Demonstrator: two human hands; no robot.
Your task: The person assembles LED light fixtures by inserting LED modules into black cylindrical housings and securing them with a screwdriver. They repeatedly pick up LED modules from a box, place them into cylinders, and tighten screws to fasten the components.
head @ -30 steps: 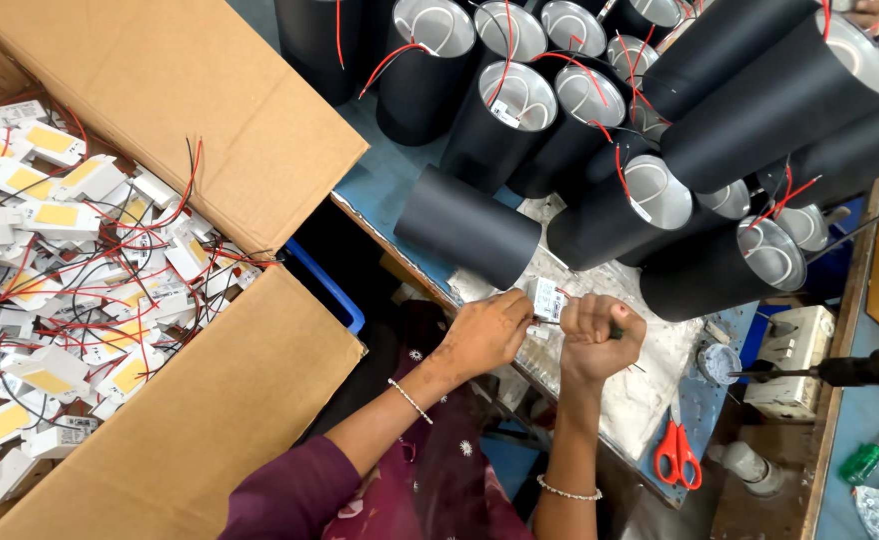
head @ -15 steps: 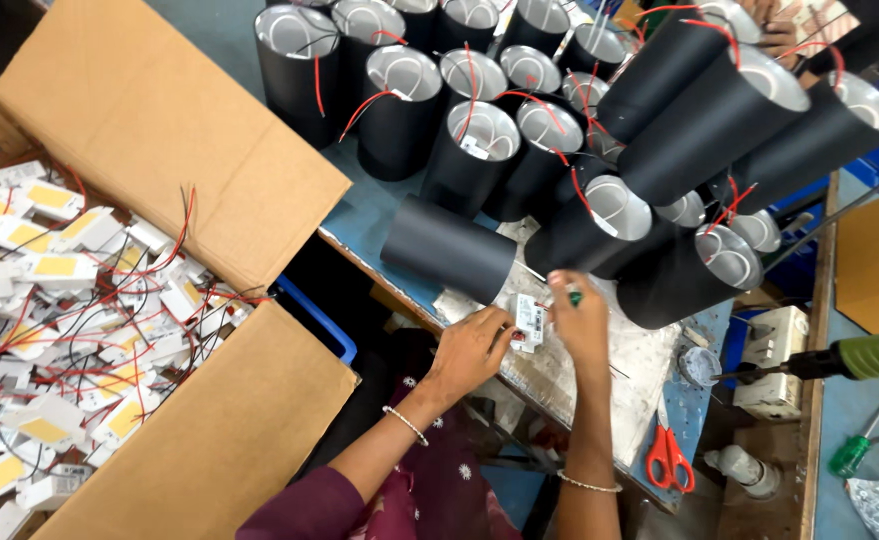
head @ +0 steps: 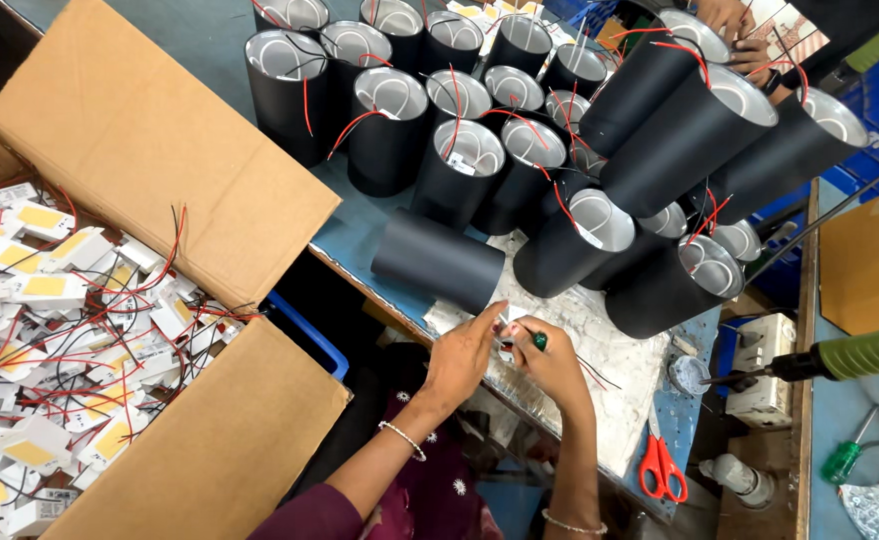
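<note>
Where black cylinders (head: 438, 262) crowd close, both hands (head: 510, 352) pinched on a small white module (head: 509, 327), scissors (head: 662, 468) nearby.

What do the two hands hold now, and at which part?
The left hand pinches a small white module at its edge; the right hand grips a green-handled tool by the handle.
</note>
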